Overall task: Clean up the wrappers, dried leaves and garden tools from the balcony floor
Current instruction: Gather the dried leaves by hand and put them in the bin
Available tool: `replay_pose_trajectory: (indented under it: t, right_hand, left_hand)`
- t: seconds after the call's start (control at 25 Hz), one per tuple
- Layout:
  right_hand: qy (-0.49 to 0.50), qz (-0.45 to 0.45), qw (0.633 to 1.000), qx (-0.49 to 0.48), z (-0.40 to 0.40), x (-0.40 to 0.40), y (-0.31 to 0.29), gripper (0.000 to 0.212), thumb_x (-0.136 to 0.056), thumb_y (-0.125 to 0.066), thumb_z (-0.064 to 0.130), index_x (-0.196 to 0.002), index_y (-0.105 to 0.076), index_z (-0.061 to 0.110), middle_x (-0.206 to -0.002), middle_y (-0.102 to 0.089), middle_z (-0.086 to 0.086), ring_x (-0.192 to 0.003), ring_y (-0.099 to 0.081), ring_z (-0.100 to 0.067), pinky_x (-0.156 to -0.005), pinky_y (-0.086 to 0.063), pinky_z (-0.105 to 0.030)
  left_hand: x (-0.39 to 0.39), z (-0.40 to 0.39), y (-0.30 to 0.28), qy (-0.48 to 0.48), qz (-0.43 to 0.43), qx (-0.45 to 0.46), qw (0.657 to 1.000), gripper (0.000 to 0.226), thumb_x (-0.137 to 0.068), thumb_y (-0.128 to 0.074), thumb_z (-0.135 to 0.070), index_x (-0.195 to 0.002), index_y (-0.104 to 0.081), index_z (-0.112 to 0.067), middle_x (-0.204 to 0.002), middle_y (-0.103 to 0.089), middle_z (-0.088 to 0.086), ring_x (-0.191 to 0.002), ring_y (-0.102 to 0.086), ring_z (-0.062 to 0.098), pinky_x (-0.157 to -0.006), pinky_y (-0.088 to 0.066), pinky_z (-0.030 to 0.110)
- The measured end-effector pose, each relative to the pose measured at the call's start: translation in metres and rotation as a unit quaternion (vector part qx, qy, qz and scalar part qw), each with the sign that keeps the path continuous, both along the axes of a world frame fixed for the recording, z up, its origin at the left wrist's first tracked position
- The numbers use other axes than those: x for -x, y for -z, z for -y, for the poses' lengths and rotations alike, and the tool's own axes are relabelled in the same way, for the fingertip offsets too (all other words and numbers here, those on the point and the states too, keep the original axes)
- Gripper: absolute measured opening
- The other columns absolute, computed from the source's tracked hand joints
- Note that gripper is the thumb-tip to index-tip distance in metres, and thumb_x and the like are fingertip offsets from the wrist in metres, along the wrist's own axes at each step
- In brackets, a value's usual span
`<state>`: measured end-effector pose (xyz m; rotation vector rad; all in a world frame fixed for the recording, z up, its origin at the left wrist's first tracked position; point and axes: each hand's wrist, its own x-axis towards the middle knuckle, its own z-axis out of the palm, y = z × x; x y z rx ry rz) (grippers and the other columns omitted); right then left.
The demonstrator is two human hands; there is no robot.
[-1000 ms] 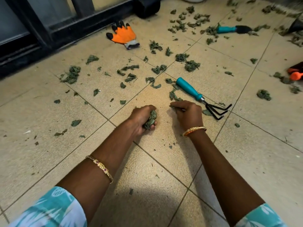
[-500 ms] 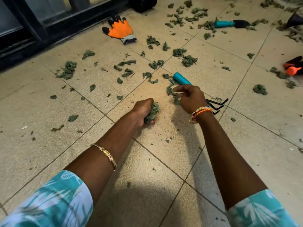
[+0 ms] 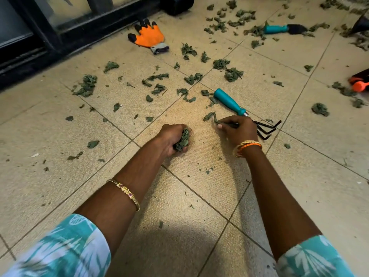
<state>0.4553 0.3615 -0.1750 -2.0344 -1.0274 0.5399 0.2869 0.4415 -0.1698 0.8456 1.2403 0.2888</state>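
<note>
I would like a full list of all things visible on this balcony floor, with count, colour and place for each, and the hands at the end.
hand rake: one, teal handle, black prongs, centre right, beside the right hand.
trowel: one, teal handle, dark blade, top right among leaves.
glove: one, orange with black fingertips, top centre near the door frame.
orange and black tool: one, cut off at the right edge.
dried leaves: many, dull green, scattered over the tiles.
left hand: grips a bunch of leaves.
right hand: fingers curled, pinching a leaf on the floor.

Rake (image 3: 239,108) right of glove (image 3: 148,37)
</note>
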Motion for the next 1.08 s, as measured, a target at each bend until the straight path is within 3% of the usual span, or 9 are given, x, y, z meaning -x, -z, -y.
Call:
replay_pose_trajectory:
  t: [0.12, 0.28, 0.36, 0.48, 0.68, 0.76, 0.88, 0.96, 1.08]
  right_hand:
    - [-0.08, -0.153, 0.985, 0.008, 0.025, 0.009, -0.028, 0.011, -0.079, -0.07, 0.009, -0.09, -0.071, 0.011, -0.083, -0.068, -0.005, -0.071, -0.06, -0.01, -0.06, -0.052, -0.014]
    - [-0.163, -0.146, 0.972, 0.085, 0.034, 0.022, -0.041, 0.011, -0.076, -0.073, 0.01, -0.087, -0.072, 0.01, -0.073, -0.066, 0.002, -0.062, -0.056, 0.0, -0.051, -0.045, -0.008]
    - [-0.132, -0.14, 0.978, 0.077, 0.031, 0.027, -0.037, 0.012, -0.071, -0.077, 0.009, -0.082, -0.071, 0.01, -0.067, -0.063, 0.001, -0.054, -0.055, 0.002, -0.049, -0.042, -0.009]
    - [-0.035, -0.144, 0.988, 0.046, 0.028, 0.031, -0.028, 0.018, -0.067, -0.081, 0.007, -0.075, -0.066, 0.013, -0.068, -0.065, -0.003, -0.062, -0.061, -0.012, -0.059, -0.053, -0.022]
    - [0.039, -0.105, 0.994, 0.001, 0.037, 0.04, -0.02, 0.023, -0.08, -0.064, -0.002, -0.092, -0.057, 0.016, -0.074, -0.062, 0.004, -0.064, -0.06, -0.009, -0.046, -0.045, -0.01]
    - [0.028, -0.084, 0.996, -0.024, 0.041, 0.033, -0.019, 0.021, -0.083, -0.059, -0.002, -0.094, -0.057, 0.016, -0.084, -0.064, 0.001, -0.074, -0.062, -0.011, -0.058, -0.048, -0.015]
    - [0.036, 0.063, 0.997, 0.003, 0.042, -0.002, -0.007, 0.021, -0.086, -0.056, 0.001, -0.104, -0.064, 0.009, -0.113, -0.061, -0.012, -0.103, -0.058, -0.022, -0.084, -0.039, -0.02]
    - [0.029, 0.139, 0.988, 0.063, 0.046, -0.028, 0.004, 0.033, -0.088, -0.053, 0.0, -0.121, -0.058, 0.003, -0.128, -0.051, -0.017, -0.116, -0.051, -0.028, -0.09, -0.033, -0.017]
    - [0.025, 0.156, 0.985, 0.066, 0.056, -0.052, 0.02, 0.043, -0.09, -0.048, -0.003, -0.133, -0.048, 0.004, -0.139, -0.04, -0.017, -0.126, -0.041, -0.029, -0.099, -0.025, -0.016]
  left_hand:
    - [0.001, 0.002, 0.002, 0.03, 0.006, -0.012, 0.999, 0.027, -0.099, -0.047, -0.028, -0.088, -0.066, -0.012, -0.073, -0.058, 0.004, -0.048, -0.048, 0.012, -0.037, -0.039, 0.02]
    - [-0.002, 0.012, -0.001, 0.15, -0.005, -0.024, 0.988, 0.042, -0.094, -0.047, -0.052, -0.087, -0.061, -0.013, -0.06, -0.056, 0.0, -0.043, -0.048, 0.012, -0.037, -0.038, 0.02]
    - [-0.007, 0.019, -0.003, 0.208, 0.005, -0.027, 0.978, 0.043, -0.094, -0.046, -0.054, -0.085, -0.058, -0.014, -0.057, -0.054, -0.002, -0.04, -0.046, 0.01, -0.034, -0.036, 0.018]
    - [-0.013, 0.027, -0.003, 0.217, 0.019, -0.018, 0.976, 0.038, -0.098, -0.042, -0.045, -0.08, -0.056, -0.014, -0.058, -0.054, -0.001, -0.042, -0.046, 0.01, -0.034, -0.035, 0.017]
    - [-0.023, 0.04, -0.002, 0.146, 0.077, 0.039, 0.986, 0.029, -0.1, -0.044, -0.031, -0.09, -0.059, -0.009, -0.07, -0.06, 0.009, -0.045, -0.052, 0.011, -0.034, -0.04, 0.018]
    - [-0.027, 0.044, -0.001, 0.107, 0.088, 0.054, 0.989, 0.027, -0.1, -0.045, -0.025, -0.086, -0.061, -0.008, -0.069, -0.059, 0.007, -0.045, -0.052, 0.011, -0.034, -0.04, 0.018]
    - [-0.029, 0.045, -0.003, 0.091, 0.088, 0.069, 0.989, 0.024, -0.098, -0.047, -0.021, -0.082, -0.06, -0.007, -0.069, -0.059, 0.006, -0.047, -0.051, 0.011, -0.035, -0.041, 0.018]
    - [-0.031, 0.045, -0.007, 0.101, 0.086, 0.064, 0.989, 0.024, -0.097, -0.046, -0.018, -0.084, -0.061, -0.005, -0.071, -0.061, 0.007, -0.048, -0.053, 0.011, -0.036, -0.041, 0.017]
    - [-0.034, 0.044, -0.01, 0.11, 0.078, 0.052, 0.99, 0.025, -0.097, -0.044, -0.013, -0.088, -0.063, 0.0, -0.074, -0.064, 0.011, -0.048, -0.054, 0.01, -0.037, -0.043, 0.016]
